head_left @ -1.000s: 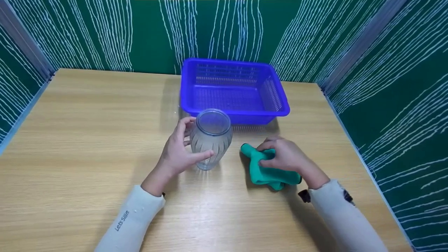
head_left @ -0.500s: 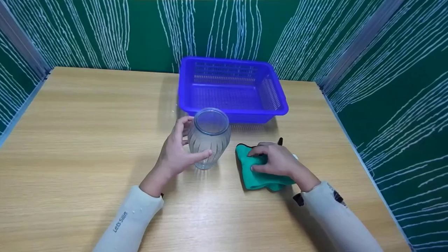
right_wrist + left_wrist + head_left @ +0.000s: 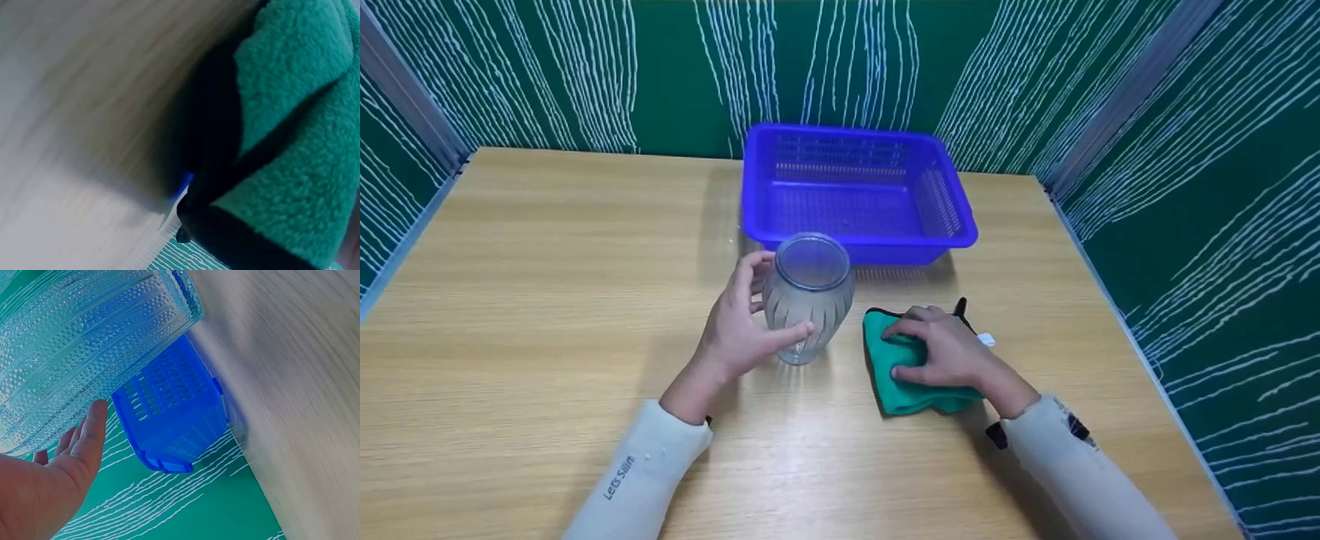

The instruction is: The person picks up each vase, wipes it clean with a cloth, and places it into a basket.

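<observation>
A clear ribbed glass vase (image 3: pixel 819 300) stands on the table in front of a basket. My left hand (image 3: pixel 741 334) holds it from the left, thumb across the front and fingers around the far side. Close up in the left wrist view, the dimpled glass of the vase (image 3: pixel 73 349) hides part of the fingers of the left hand (image 3: pixel 56 478). To the right, my right hand (image 3: pixel 949 351) grips a folded green cloth (image 3: pixel 907 397) from above, fingers bent onto it. The cloth (image 3: pixel 304 180) has a black edge and fills the right side of the right wrist view.
A blue plastic basket (image 3: pixel 859 244) with slotted walls sits at the back of the wooden table (image 3: pixel 547 300), just behind the vase. Green panels (image 3: pixel 682 82) with white streaks enclose the back and both sides.
My right hand has shifted left and the cloth under it has flattened, its black edge and a white tag now showing. The left hand and the vase have stayed nearly still.
</observation>
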{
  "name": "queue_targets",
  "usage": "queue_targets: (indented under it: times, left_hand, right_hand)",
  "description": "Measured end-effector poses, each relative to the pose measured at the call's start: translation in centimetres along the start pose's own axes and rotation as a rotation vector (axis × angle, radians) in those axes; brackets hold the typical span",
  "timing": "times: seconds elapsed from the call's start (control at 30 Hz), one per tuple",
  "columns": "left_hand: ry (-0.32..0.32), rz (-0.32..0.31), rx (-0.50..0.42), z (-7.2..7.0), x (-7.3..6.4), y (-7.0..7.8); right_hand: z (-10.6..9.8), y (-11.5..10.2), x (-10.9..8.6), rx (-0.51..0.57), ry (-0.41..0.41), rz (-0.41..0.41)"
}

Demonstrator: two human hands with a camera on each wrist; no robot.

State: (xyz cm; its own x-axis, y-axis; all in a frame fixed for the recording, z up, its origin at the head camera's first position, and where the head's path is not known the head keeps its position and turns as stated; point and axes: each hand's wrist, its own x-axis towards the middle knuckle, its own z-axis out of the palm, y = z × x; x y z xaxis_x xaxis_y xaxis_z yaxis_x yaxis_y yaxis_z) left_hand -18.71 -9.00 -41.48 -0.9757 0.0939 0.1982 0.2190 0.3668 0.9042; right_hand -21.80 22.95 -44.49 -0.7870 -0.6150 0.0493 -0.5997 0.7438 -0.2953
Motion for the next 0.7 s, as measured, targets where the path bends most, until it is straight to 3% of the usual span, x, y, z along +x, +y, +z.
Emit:
queue_targets:
  times: [0.17, 0.4, 0.53, 0.7]
  left_hand:
    - [0.010, 0.008, -0.008, 0.1, -0.1, -0.2]
    - [0.010, 0.011, -0.021, 0.1, -0.1, -0.1]
    - [0.003, 0.008, -0.025, 0.1, -0.1, -0.1]
    - [0.003, 0.035, -0.027, 0.3, -0.2, -0.1]
  right_hand:
    - [-0.5, -0.3, -0.2, 0.048, 0.053, 0.017]
    - [-1.7, -0.5, -0.4, 0.081, 0.055, 0.080]
    - [-2.2, -0.6, -0.6, 0.058, 0.064, 0.096]
    - [-2.7, -0.8, -0.5, -0.024, 0.147, 0.097]
